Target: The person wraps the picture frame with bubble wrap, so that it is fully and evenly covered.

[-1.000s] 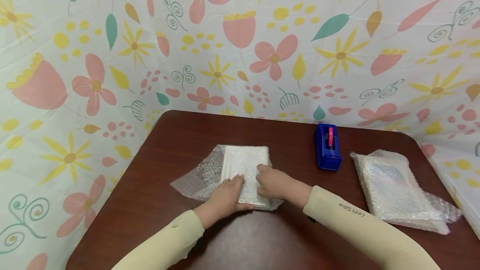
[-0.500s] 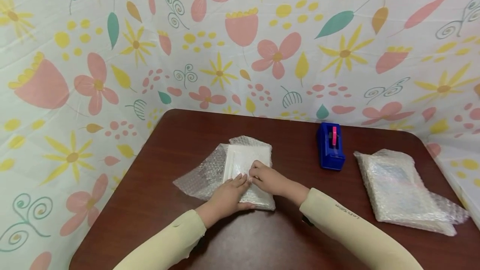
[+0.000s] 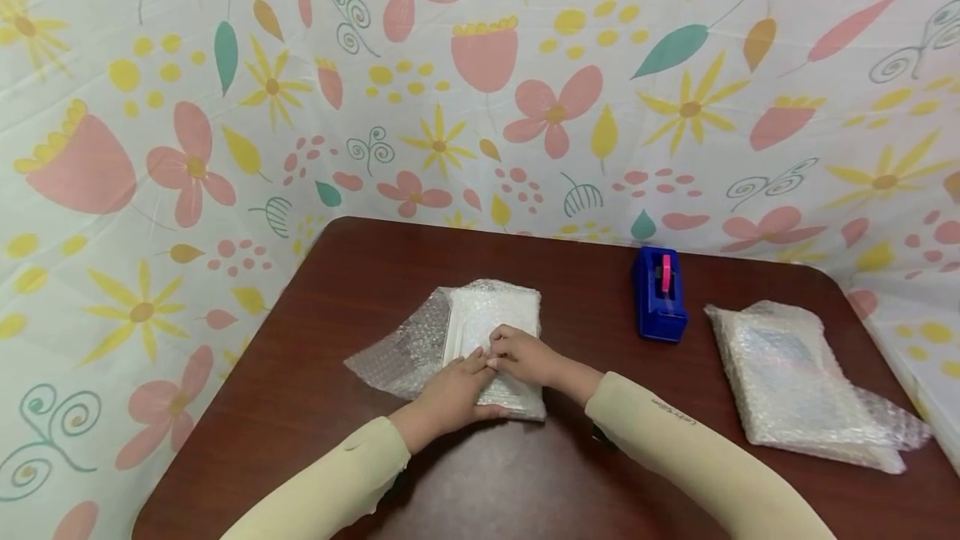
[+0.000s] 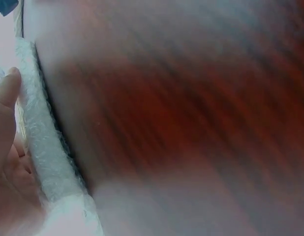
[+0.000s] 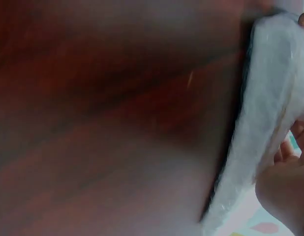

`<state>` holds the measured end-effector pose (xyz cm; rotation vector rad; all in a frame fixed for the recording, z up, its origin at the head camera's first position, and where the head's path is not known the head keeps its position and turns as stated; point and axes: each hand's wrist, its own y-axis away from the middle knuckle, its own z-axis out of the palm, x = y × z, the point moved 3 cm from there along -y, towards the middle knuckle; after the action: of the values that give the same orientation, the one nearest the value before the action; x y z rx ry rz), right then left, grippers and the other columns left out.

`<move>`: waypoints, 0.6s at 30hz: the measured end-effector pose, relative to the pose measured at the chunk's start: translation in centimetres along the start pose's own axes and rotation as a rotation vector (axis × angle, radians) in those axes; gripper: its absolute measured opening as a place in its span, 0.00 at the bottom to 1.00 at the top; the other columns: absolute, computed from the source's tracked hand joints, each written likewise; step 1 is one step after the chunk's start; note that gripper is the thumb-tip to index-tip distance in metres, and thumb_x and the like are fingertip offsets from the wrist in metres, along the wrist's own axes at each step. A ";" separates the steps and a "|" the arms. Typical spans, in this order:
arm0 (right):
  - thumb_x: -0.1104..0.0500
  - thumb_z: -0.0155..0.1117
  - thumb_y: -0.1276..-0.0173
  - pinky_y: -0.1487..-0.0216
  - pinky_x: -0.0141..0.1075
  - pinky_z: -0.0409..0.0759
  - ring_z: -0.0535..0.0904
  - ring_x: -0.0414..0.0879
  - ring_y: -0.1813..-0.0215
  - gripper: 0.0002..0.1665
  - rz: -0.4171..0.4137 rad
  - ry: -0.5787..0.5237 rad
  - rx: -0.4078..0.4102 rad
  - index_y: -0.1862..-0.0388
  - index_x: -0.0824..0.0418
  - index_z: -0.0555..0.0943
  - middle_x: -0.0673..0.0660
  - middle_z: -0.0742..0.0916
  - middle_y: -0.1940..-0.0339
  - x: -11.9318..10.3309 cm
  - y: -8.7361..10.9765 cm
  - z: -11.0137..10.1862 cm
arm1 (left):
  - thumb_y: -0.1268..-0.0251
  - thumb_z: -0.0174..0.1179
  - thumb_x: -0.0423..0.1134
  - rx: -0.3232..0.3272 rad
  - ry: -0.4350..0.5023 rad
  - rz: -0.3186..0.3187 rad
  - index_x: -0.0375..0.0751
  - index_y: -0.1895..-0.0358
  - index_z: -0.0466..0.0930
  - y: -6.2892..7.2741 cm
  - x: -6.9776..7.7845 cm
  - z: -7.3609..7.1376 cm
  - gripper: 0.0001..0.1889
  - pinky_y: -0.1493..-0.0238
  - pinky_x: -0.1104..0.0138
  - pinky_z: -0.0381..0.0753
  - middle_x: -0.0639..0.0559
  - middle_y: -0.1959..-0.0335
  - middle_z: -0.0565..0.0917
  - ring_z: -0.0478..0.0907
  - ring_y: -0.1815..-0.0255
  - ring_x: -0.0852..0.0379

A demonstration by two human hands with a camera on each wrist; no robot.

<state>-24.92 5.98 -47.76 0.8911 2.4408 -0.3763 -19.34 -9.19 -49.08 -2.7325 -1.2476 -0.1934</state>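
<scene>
A flat white rectangular item (image 3: 459, 325), partly covered by bubble wrap (image 3: 405, 352), lies mid-table. The loose flap of wrap spreads out to its left. My left hand (image 3: 447, 398) rests on the item with fingers stretched across the top and the thumb along the near edge. In the left wrist view that thumb (image 4: 8, 88) touches the wrapped side. My right hand (image 3: 525, 357), fingers curled, pinches the wrap on top, right beside the left fingertips. The right wrist view shows the wrapped edge (image 5: 262, 98) next to the right hand (image 5: 285, 191); its fingertips are mostly hidden.
A blue tape dispenser (image 3: 660, 311) with a pink roll core stands at the back right. Further right lies another flat packet in bubble wrap (image 3: 787, 382), one corner trailing off. A floral curtain (image 3: 480, 107) hangs behind the dark wooden table (image 3: 300, 373).
My right hand has moved left from the item's right edge to the left fingertips, drawing the wrap over the top. The wrap's far edge rose, then settled lower. The left hand stays put.
</scene>
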 end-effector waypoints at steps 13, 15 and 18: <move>0.73 0.65 0.36 0.40 0.46 0.82 0.82 0.57 0.42 0.10 -0.183 0.126 -0.051 0.59 0.62 0.82 0.62 0.85 0.45 -0.3 1.4 -0.5 | 0.46 0.76 0.59 0.098 0.167 -0.085 0.38 0.40 0.66 0.0 -0.3 -0.1 0.40 0.59 0.62 0.86 0.43 0.55 0.83 0.85 0.62 0.49; 0.70 0.69 0.38 0.42 0.45 0.82 0.81 0.55 0.44 0.09 -0.177 0.175 -0.032 0.60 0.60 0.82 0.60 0.85 0.46 -0.4 1.5 -0.5 | 0.46 0.76 0.59 0.120 0.160 -0.079 0.38 0.39 0.65 0.0 -0.1 -0.2 0.41 0.63 0.64 0.86 0.40 0.46 0.77 0.84 0.64 0.51; 0.68 0.72 0.39 0.44 0.44 0.81 0.81 0.54 0.46 0.10 -0.160 0.247 -0.011 0.62 0.58 0.82 0.58 0.85 0.48 -0.4 1.5 -0.4 | 0.46 0.76 0.59 0.150 0.150 -0.087 0.38 0.37 0.63 0.2 0.1 -0.1 0.43 0.68 0.66 0.86 0.34 0.35 0.67 0.83 0.65 0.50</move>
<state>-23.80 7.04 -47.35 0.7790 2.7490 -0.3251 -19.16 -9.27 -48.98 -2.4900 -1.2852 -0.2959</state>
